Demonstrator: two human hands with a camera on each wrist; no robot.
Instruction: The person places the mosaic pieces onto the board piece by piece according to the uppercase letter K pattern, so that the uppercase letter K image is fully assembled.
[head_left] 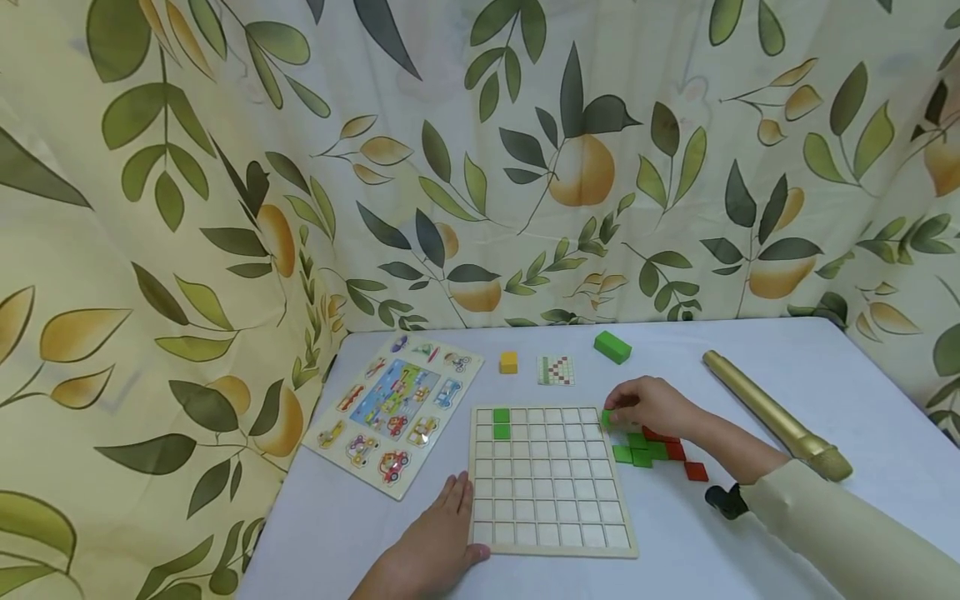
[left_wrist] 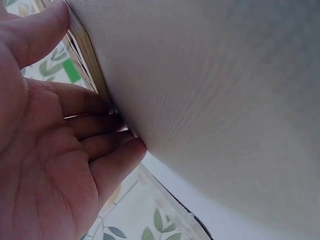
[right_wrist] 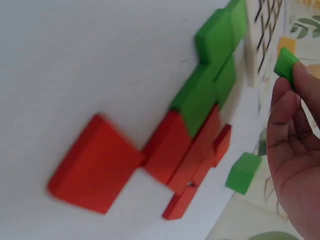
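Note:
A wooden grid board (head_left: 551,482) lies on the white table, with two green square tiles (head_left: 501,423) set in its upper left cells. My left hand (head_left: 438,533) rests against the board's left edge, fingers straight; the left wrist view shows its fingertips touching the edge. Over the board's upper right corner, my right hand (head_left: 651,406) pinches a green tile (right_wrist: 286,64) between thumb and fingers. Beneath and beside that hand lie loose green tiles (head_left: 641,457) and red tiles (head_left: 696,472), seen closer in the right wrist view.
A picture puzzle board (head_left: 442,433) lies at the left. Behind the grid stand a yellow cube (head_left: 508,362), a small pattern card (head_left: 556,370) and a green block (head_left: 612,347). A gold microphone-shaped object (head_left: 776,412) lies at the right. A patterned curtain (head_left: 480,167) hangs behind the table.

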